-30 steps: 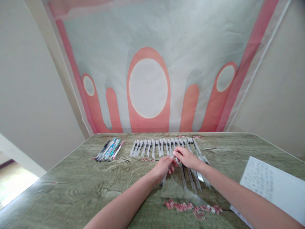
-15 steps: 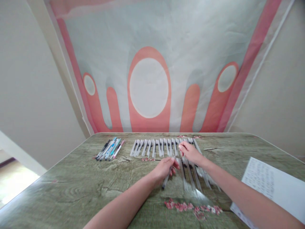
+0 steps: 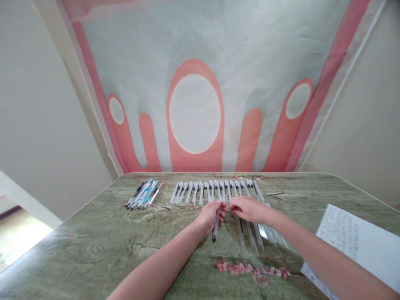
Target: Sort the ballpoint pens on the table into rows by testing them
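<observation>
My left hand is closed around a slim pen; its dark end points down toward me. Close beside it on the right is my right hand, its thumb and fingers pinched together over the top of the nearer pens. Whatever is between those fingertips is hidden. Behind both hands lies a row of clear pens with dark bits near their far ends, set side by side. Several more clear pens lie fanned out below my right hand, partly covered by it and the forearm.
A bunch of coloured pens lies at the left of the wood-patterned table. At the right is a white sheet with writing, partly under my right forearm. A pink-and-grey patterned backdrop rises behind the table.
My right hand has come back toward me from the far row, down over the nearer pens. My left hand has shifted slightly left, and its pen is now turned more upright in the view.
</observation>
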Available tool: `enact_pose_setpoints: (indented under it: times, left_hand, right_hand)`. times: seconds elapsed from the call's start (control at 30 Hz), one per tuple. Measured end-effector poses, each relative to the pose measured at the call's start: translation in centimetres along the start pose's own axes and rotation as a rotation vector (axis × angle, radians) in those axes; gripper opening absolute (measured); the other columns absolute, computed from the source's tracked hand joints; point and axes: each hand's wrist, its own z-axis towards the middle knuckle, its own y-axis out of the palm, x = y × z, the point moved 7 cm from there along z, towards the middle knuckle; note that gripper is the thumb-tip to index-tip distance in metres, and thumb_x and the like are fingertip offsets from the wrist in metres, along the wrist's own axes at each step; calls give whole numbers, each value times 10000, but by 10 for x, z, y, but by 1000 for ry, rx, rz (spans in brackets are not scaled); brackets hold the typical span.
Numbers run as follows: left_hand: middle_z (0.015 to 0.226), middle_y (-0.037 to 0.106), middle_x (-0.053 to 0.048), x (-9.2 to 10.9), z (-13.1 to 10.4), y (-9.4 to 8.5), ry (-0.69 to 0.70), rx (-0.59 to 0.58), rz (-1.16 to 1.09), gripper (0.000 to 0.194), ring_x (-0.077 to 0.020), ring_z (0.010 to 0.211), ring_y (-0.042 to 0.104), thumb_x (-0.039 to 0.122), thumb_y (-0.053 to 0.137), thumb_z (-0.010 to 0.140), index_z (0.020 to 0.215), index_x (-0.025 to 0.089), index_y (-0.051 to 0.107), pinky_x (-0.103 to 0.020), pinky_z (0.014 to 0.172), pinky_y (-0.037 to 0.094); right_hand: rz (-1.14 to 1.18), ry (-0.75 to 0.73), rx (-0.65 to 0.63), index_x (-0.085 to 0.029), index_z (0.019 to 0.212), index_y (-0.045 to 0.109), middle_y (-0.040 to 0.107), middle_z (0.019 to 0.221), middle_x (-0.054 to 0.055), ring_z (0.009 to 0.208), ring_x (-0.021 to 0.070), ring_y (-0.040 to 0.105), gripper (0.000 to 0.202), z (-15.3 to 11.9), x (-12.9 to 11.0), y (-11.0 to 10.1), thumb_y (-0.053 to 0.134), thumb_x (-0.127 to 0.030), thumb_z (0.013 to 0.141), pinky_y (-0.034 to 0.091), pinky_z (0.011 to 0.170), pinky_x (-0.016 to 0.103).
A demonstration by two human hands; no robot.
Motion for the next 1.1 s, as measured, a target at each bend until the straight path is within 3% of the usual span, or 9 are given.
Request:
enact_pose_setpoints:
  times: [1.1]
  left_hand:
    - [669,559,-25,-3,2,-1,-14,-14,15,202,-55,455,446,305,432,774,785,124,519,-174,432,295]
  right_hand:
    - [-26,-53,-23,-168,769,611,576,742,29,673,128,507,141,0,3,6,476,-149,734,336,607,216]
